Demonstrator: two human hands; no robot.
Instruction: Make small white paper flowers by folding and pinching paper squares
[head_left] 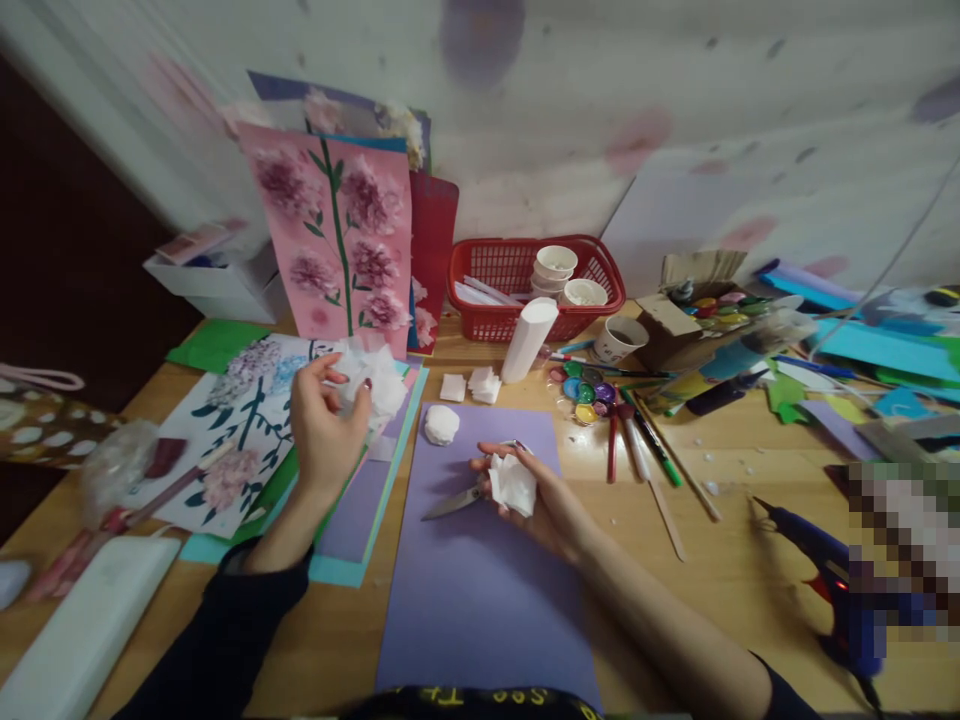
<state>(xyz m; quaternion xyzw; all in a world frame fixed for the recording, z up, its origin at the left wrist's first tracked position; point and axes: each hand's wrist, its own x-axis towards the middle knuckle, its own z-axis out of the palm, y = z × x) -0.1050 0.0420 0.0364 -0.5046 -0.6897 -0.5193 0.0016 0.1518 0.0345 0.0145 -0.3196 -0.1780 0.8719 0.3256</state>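
My left hand (pixel 330 425) is raised over the papers at the left, its fingers curled around a fluffy clump of white tissue paper (pixel 386 385). A small folded piece of white tissue (pixel 513 484) lies in my right hand (pixel 553 510), above the purple sheet (pixel 480 620). The same hand also holds scissors (pixel 454 503), whose blade points left while the handle is partly hidden by the fingers. A round white tissue wad (pixel 442 425) rests near the sheet's top edge. Behind it are small stacks of tissue squares (pixel 484 385) and an upright white roll (pixel 529 340).
A red basket (pixel 536 322) with paper cups stands at the back. Pink paper with flowers (pixel 300 310) leans beside it. Paint pots (pixel 581 390), brushes and pens lie right of the sheet. At the right is a glue gun (pixel 814 550); at the left, a white box-like device (pixel 94 625).
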